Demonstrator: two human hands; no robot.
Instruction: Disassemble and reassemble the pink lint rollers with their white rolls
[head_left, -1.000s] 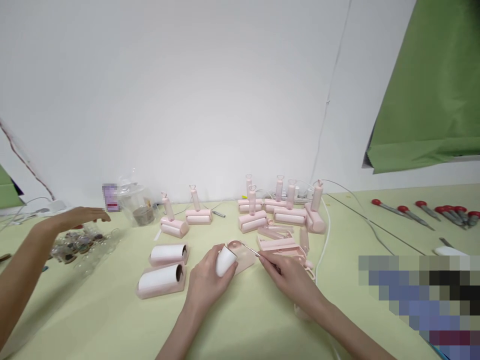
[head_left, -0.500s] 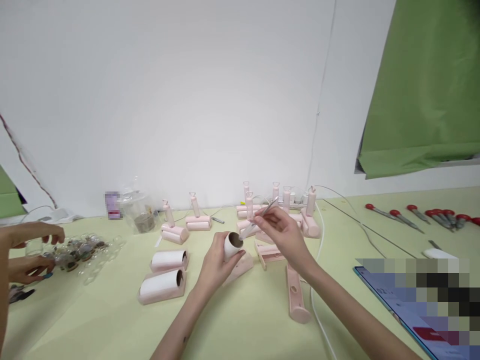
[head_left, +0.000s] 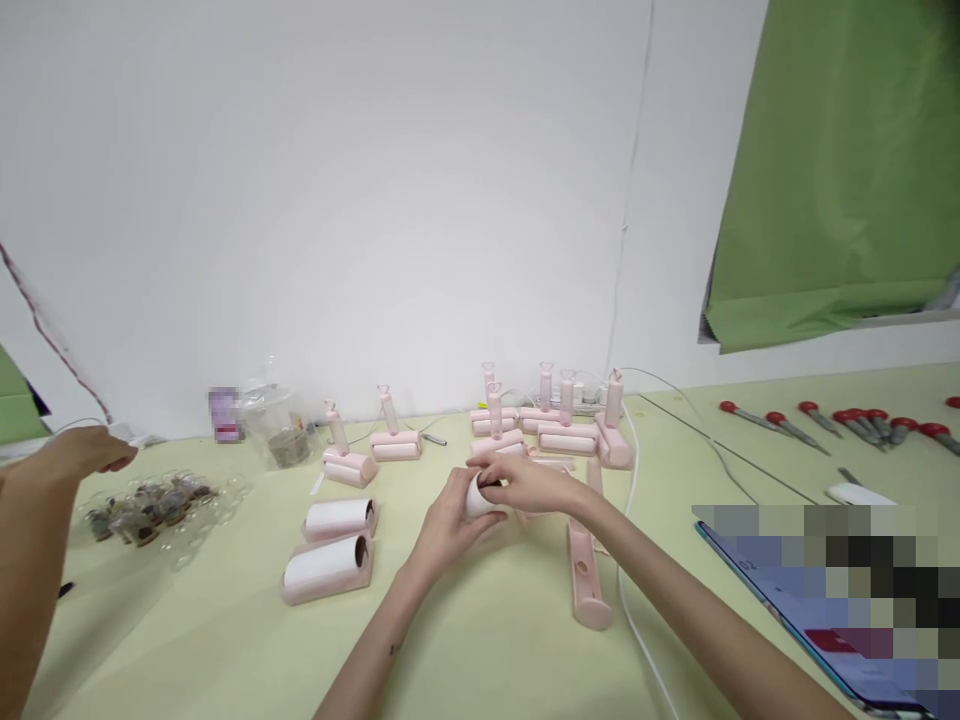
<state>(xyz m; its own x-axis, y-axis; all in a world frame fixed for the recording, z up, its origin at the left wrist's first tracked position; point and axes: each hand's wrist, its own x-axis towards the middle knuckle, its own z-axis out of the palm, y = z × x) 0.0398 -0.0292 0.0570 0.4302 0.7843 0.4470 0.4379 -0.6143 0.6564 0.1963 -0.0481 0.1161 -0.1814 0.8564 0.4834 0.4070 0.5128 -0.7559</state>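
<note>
White paper roll (head_left: 474, 500), one: located mid-table, tilted, encircled by the left hand (head_left: 446, 515), fingers wrapped around its side. Right hand (head_left: 517, 482): fingertips at the roll's open end; whether they grasp anything cannot be told.

Finished, by appearance: seven pink lint rollers (head_left: 568, 438), handles upright, towards the wall. Part-made, by appearance: two pink housings (head_left: 330, 594) bearing white rolls, no handles visible. Outstanding, judging by their state: the held roll, outside any housing, and one pink shell (head_left: 589, 590), lying open without a roll.

Room: open tabletop (head_left: 480, 650) between the forearms. Bounds: housings at left; shell, white cable (head_left: 639, 645) and phone (head_left: 757, 590) at right.
</note>
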